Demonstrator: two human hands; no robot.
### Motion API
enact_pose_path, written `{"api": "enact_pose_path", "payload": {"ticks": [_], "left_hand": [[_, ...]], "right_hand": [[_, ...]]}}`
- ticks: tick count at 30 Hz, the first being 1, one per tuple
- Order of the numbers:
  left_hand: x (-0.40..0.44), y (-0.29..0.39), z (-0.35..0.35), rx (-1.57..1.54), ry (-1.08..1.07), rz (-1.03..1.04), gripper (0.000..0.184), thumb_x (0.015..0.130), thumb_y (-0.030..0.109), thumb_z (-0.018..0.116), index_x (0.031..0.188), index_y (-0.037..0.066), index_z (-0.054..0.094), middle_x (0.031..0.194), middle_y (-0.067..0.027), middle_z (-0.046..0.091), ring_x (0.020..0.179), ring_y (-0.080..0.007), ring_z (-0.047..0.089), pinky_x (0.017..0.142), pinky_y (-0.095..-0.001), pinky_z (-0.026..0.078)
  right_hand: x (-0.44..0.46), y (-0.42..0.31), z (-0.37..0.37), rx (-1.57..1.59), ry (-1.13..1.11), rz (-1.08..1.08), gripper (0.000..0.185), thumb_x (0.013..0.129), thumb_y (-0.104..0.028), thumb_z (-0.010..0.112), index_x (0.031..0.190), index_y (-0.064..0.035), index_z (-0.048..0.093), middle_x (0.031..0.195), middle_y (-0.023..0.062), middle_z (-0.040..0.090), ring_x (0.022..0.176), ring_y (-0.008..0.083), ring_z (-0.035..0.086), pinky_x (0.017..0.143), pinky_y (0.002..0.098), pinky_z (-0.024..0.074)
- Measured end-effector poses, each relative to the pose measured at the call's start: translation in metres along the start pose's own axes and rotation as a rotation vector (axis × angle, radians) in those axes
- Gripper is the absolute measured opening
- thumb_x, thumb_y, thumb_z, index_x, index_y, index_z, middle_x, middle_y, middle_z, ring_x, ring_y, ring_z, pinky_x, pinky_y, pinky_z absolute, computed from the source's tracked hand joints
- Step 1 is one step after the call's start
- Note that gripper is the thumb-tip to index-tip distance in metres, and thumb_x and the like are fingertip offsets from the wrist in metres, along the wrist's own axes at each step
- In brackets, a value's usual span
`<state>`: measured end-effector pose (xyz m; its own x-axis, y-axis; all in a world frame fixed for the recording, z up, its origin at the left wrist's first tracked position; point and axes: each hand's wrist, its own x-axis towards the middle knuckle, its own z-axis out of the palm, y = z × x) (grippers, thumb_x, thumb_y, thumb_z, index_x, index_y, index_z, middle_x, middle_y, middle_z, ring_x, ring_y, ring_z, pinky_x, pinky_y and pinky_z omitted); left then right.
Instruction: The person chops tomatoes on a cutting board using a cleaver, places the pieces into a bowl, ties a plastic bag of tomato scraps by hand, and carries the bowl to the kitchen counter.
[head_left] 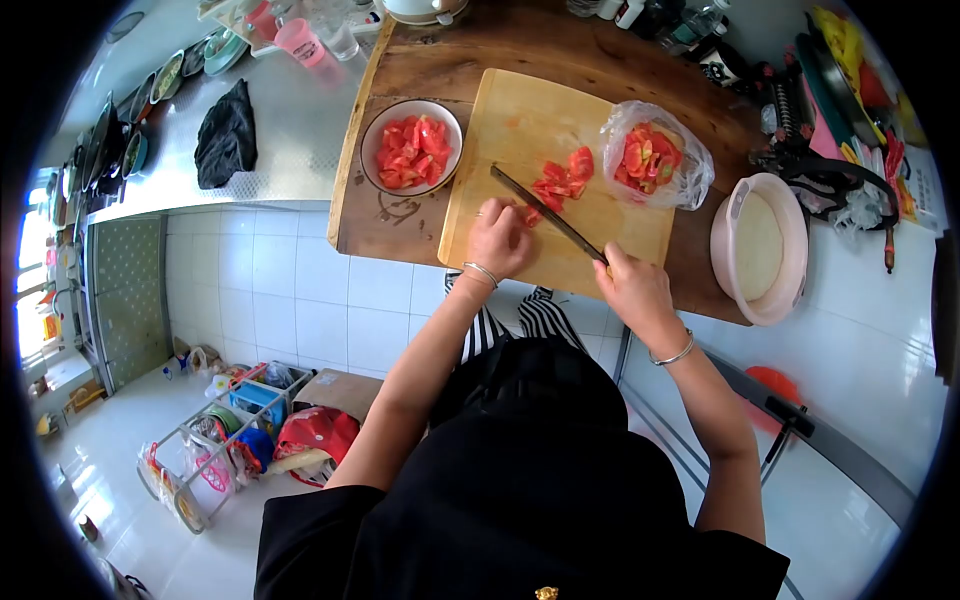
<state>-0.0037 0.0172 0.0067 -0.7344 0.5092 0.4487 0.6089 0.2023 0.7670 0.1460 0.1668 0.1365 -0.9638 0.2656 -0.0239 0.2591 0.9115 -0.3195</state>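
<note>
My right hand (640,290) grips the handle of a kitchen knife (545,212), seen nearly edge-on and slanting over a wooden cutting board (530,110). My left hand (498,238) has its fingers curled at the board's near side, against a small red tomato piece (530,214) beside the blade. Just past the knife lie cut tomato pieces (566,182). More tomato chunks (412,150) fill a white bowl with a dark rim (371,178) left of the board. A clear plastic bag (695,182) on the board's right side contains tomatoes (648,157).
A pink basin (723,245) with something pale inside stands at the wooden table's (400,225) right edge. Bottles (697,27) line the back. On the left metal counter (285,150) are a black cloth (226,135) and pink cup (298,40). A rack (215,450) stands on the floor.
</note>
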Motion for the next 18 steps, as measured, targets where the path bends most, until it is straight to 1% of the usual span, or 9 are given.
{"api": "enact_pose_path", "payload": {"ticks": [2,4,5,8,11,14,15,16,18], "left_hand": [[0.003,0.005,0.000,-0.025,-0.009,0.038,0.017,0.071,0.004,0.067,0.086,0.005,0.059,0.090,-0.0120,0.058,0.083,-0.0330,0.057,0.072,-0.0400,0.049],[0.003,0.004,0.003,-0.021,-0.032,0.015,0.017,0.071,0.005,0.068,0.085,0.006,0.059,0.089,-0.0116,0.058,0.083,-0.0326,0.057,0.071,-0.0400,0.049],[0.003,0.003,0.003,-0.013,-0.054,-0.004,0.018,0.071,0.006,0.069,0.085,0.006,0.059,0.088,-0.0111,0.058,0.083,-0.0322,0.057,0.071,-0.0400,0.049],[0.000,0.000,0.004,-0.007,-0.097,-0.034,0.018,0.070,0.006,0.070,0.085,0.006,0.059,0.087,-0.0101,0.058,0.083,-0.0318,0.057,0.070,-0.0399,0.049],[0.003,-0.001,0.007,-0.004,-0.130,0.084,0.016,0.072,0.005,0.069,0.085,0.006,0.059,0.087,-0.0102,0.058,0.084,-0.0319,0.057,0.070,-0.0399,0.049],[0.014,0.004,0.010,-0.018,-0.160,0.114,0.015,0.074,0.007,0.068,0.086,0.006,0.059,0.091,-0.0105,0.059,0.084,-0.0326,0.057,0.073,-0.0415,0.049],[0.017,0.007,0.010,-0.041,-0.174,0.122,0.015,0.074,0.008,0.067,0.087,0.006,0.059,0.092,-0.0107,0.060,0.085,-0.0329,0.057,0.074,-0.0419,0.048],[0.028,0.014,0.010,-0.040,-0.147,0.072,0.016,0.075,0.009,0.067,0.090,0.006,0.060,0.095,-0.0115,0.061,0.088,-0.0329,0.058,0.077,-0.0418,0.048],[0.048,0.000,0.023,0.002,-0.138,0.080,0.017,0.076,0.010,0.067,0.091,0.006,0.061,0.095,-0.0120,0.062,0.090,-0.0326,0.059,0.078,-0.0421,0.048]], "right_hand": [[0.002,-0.001,0.003,-0.017,0.000,-0.021,0.021,0.087,-0.021,0.062,0.082,-0.0060,0.049,0.060,0.0136,0.059,0.054,0.0349,0.060,0.047,0.0450,0.0461],[0.009,0.000,0.017,-0.031,-0.102,0.043,0.021,0.087,-0.021,0.062,0.081,-0.0057,0.049,0.059,0.0137,0.059,0.054,0.0344,0.060,0.047,0.0444,0.0460],[0.010,0.002,0.029,-0.029,-0.104,0.041,0.021,0.087,-0.021,0.062,0.081,-0.0057,0.049,0.059,0.0137,0.059,0.054,0.0344,0.060,0.047,0.0444,0.0460],[0.011,0.011,0.056,-0.051,0.010,0.029,0.021,0.088,-0.022,0.061,0.081,-0.0053,0.049,0.058,0.0138,0.059,0.053,0.0344,0.059,0.047,0.0442,0.0458],[0.009,0.021,0.054,-0.017,0.118,0.017,0.023,0.088,-0.025,0.061,0.079,-0.0066,0.049,0.055,0.0123,0.058,0.051,0.0327,0.060,0.047,0.0434,0.0474],[0.004,0.020,0.047,0.063,0.172,0.085,0.023,0.089,-0.025,0.061,0.080,-0.0065,0.050,0.055,0.0133,0.057,0.050,0.0343,0.059,0.046,0.0450,0.0455],[0.000,0.016,0.040,0.139,0.192,0.155,0.023,0.089,-0.025,0.061,0.081,-0.0063,0.050,0.055,0.0139,0.056,0.051,0.0353,0.058,0.046,0.0460,0.0444],[-0.004,0.017,0.033,0.213,0.226,0.229,0.023,0.089,-0.025,0.061,0.082,-0.0061,0.050,0.055,0.0146,0.056,0.051,0.0364,0.058,0.046,0.0469,0.0434],[-0.010,0.024,0.032,0.241,0.252,0.269,0.023,0.089,-0.025,0.061,0.083,-0.0060,0.050,0.055,0.0154,0.056,0.052,0.0376,0.058,0.047,0.0475,0.0428]]}}
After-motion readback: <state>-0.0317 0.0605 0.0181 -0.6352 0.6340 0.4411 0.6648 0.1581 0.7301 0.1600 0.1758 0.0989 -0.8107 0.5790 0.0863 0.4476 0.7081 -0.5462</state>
